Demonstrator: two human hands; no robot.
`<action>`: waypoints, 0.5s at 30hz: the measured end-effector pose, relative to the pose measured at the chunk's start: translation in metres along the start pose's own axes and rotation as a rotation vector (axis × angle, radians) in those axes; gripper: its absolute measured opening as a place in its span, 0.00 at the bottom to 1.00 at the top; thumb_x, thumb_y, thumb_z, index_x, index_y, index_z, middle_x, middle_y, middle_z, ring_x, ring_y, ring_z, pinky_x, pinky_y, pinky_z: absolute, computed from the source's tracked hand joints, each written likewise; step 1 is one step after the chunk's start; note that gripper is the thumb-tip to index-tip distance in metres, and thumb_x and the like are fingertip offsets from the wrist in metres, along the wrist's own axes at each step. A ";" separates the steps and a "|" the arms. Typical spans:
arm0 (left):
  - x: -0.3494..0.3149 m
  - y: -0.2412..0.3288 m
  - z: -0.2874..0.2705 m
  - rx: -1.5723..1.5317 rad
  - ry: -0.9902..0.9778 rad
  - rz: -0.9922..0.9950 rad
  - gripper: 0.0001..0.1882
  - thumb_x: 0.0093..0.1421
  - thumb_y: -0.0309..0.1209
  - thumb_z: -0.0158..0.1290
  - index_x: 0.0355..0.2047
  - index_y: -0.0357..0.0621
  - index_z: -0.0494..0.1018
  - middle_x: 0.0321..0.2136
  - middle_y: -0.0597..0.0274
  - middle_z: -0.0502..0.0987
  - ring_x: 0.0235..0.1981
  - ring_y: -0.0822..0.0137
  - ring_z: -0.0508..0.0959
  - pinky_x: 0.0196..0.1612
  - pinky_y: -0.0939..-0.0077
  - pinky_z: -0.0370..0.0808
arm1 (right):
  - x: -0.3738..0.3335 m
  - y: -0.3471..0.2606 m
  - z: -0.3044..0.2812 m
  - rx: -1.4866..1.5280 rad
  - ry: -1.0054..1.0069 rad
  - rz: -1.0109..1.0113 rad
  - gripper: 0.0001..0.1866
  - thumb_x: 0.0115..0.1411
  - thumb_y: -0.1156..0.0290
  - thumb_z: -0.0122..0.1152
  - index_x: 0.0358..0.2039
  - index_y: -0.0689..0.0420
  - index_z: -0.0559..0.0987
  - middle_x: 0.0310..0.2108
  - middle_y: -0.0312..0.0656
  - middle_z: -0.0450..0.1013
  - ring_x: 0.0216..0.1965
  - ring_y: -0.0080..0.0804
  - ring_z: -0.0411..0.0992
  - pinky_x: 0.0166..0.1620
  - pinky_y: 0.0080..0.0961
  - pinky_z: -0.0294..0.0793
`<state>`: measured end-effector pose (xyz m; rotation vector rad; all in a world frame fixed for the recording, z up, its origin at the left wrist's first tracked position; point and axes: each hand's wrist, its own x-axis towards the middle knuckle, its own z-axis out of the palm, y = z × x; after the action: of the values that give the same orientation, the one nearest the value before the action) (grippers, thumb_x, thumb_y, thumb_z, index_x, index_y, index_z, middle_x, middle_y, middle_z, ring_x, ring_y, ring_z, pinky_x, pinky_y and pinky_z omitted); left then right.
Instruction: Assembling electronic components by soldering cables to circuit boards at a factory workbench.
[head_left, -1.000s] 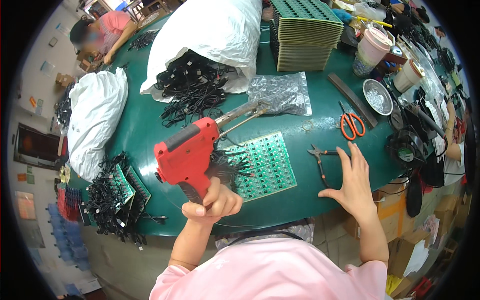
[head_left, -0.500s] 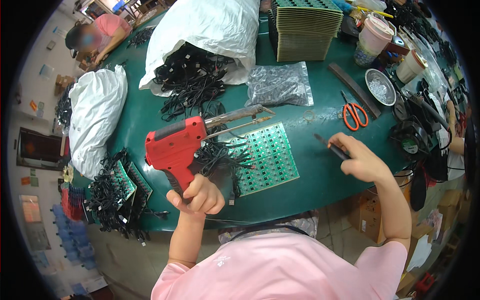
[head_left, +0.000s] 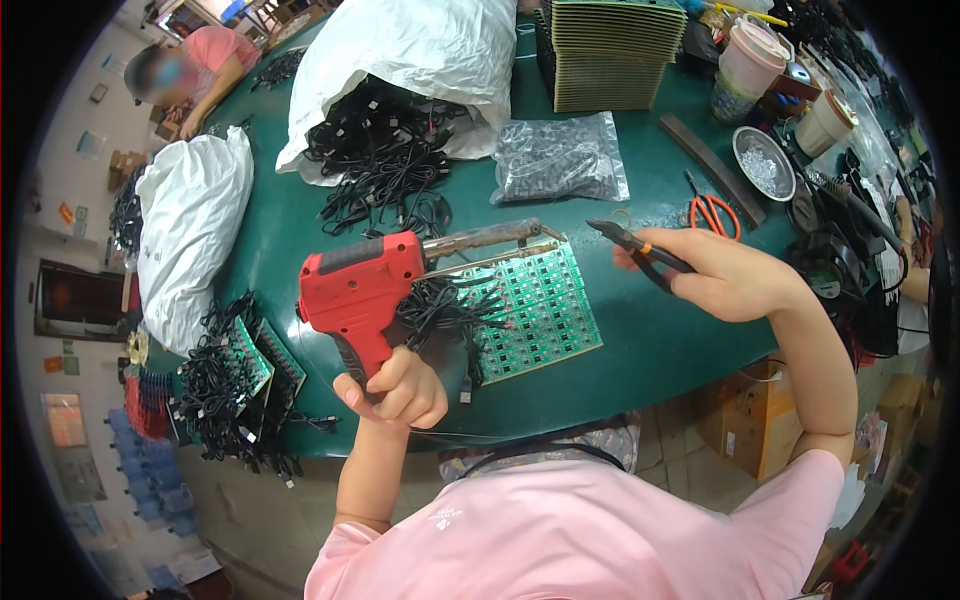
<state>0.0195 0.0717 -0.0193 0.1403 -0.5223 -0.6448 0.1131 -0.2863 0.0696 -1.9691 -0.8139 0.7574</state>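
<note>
Your left grip [head_left: 405, 390] wraps a red soldering gun [head_left: 360, 285]; your right grip [head_left: 725, 272], elbow bent, clasps pliers [head_left: 626, 239]; green surface [head_left: 660, 345] separates the circuit board [head_left: 545, 312] from the near edge [head_left: 640, 398].

Illumination was bright, diffuse, clear plastic bag [head_left: 558, 158] showed glints, red soldering gun [head_left: 358, 280] appeared sharp, green table [head_left: 660, 345] was bowed by lens distortion, corners were black.
</note>
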 end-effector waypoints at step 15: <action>-0.006 0.001 -0.005 -0.077 -0.021 -0.080 0.17 0.44 0.40 0.57 0.18 0.56 0.56 0.08 0.76 0.61 0.10 0.73 0.57 0.18 0.77 0.54 | 0.011 -0.027 0.002 -0.373 -0.010 0.041 0.27 0.52 0.84 0.44 0.55 0.62 0.67 0.46 0.55 0.70 0.51 0.53 0.68 0.53 0.41 0.67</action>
<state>0.0179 0.0758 -0.0258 0.0821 -0.5127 -0.7445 0.1117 -0.2660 0.0898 -2.3189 -0.9785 0.6746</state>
